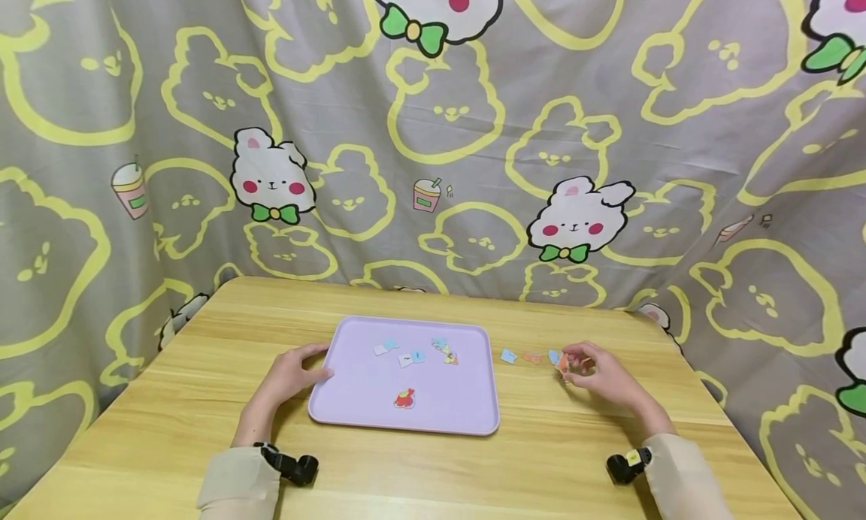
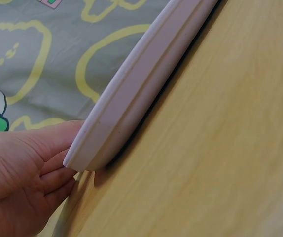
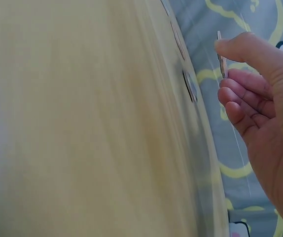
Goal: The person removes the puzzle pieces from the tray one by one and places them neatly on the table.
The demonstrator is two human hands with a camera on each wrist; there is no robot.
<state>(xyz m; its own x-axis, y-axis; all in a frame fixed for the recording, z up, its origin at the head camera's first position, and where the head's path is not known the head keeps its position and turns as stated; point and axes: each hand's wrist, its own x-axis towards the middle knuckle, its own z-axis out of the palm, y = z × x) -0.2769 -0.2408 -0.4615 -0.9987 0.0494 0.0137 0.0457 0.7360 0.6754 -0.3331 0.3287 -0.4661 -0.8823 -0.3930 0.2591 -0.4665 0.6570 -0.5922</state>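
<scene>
A lilac tray (image 1: 446, 415) lies on the table. My left hand (image 1: 295, 371) holds its left edge, the thumb over the rim; in the left wrist view the fingers of this hand (image 2: 28, 173) meet the tray's corner (image 2: 89, 148). To the right, my right hand (image 1: 602, 373) pinches a small flat orange piece (image 1: 563, 364) between thumb and fingers. The right wrist view shows that thin piece (image 3: 222, 61) edge-on, raised off the table. Just behind it lies a blue piece (image 1: 553, 356), partly hidden by the held one.
Between tray and right hand lie a blue piece (image 1: 509, 356) and an orange piece (image 1: 532, 358). On the tray are a red piece (image 1: 404, 399), white-and-blue pieces (image 1: 411, 358) and a yellow patterned piece (image 1: 449, 358). A patterned curtain (image 1: 352, 114) hangs behind the wooden table (image 1: 433, 475).
</scene>
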